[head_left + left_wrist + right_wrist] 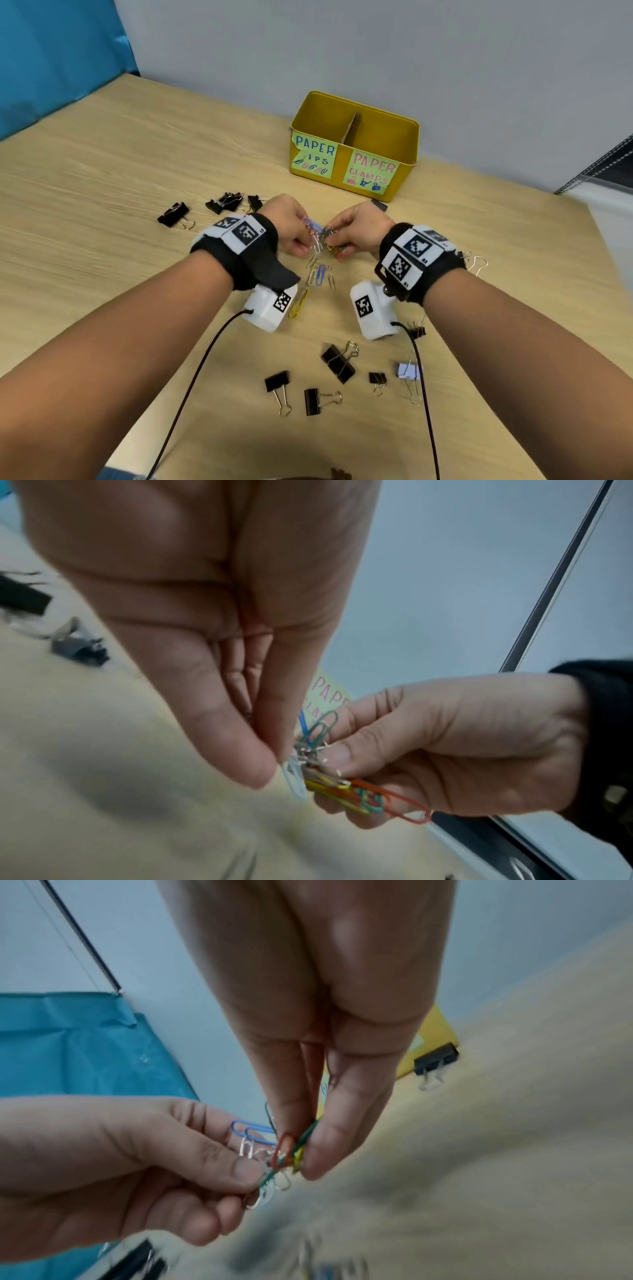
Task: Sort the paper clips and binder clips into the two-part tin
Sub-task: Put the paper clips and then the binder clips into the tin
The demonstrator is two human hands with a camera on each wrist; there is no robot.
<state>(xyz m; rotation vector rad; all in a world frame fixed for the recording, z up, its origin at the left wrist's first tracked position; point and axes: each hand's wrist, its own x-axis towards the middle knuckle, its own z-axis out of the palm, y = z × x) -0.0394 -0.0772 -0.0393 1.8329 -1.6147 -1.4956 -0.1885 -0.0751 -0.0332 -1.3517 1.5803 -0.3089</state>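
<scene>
Near us, binder clips point(337, 363) are lying on the counter point(102, 205). Our left hand point(291, 224) and right hand point(359, 228) are both pinching tangled paper clips point(320, 240), light and slippery, so we are gripping the bunch's middle. Farther off, the tin point(352, 147) is waiting.

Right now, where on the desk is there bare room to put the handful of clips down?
Bare wood lies left of the yellow tin, beyond the black binder clips, and near the desk's left edge. It is crowded under both hands, where loose paper clips lie, and nearer the person, among more binder clips.
</scene>
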